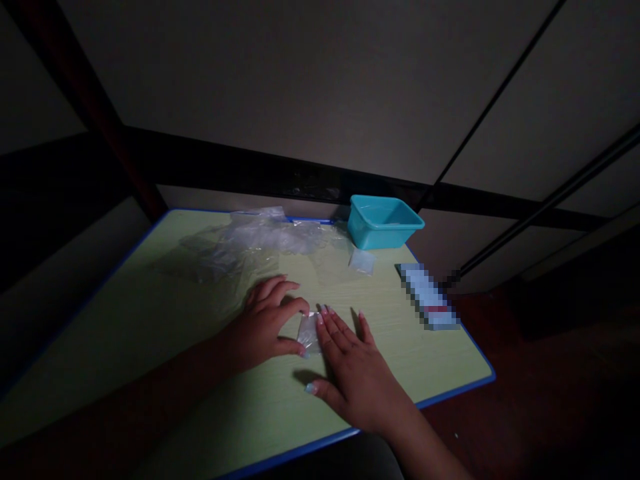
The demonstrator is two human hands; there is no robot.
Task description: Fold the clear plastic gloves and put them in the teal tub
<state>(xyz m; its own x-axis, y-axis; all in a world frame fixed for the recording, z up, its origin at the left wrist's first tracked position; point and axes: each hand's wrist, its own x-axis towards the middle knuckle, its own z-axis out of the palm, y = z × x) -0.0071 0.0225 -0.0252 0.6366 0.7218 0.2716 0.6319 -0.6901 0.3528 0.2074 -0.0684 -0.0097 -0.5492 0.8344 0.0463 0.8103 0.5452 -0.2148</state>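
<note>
A small clear plastic packet (309, 333) lies flat on the light green table (280, 413), between my two hands. My left hand (273, 320) is at its left side, fingers apart and curved, with the index fingertip at the top edge and the thumb tip at the lower edge. The fingers of my right hand (353, 367) lie stretched over the packet's right part, thumb spread out to the left. Part of the packet is hidden under those fingers. Another small folded packet (361, 262) rests in front of the turquoise bin (385, 223).
Loose clear plastic bags (265, 237) are spread over the table's back left and middle. A blurred-out flat item (429, 297) lies near the right edge. Cabinet panels stand behind the blue-edged table.
</note>
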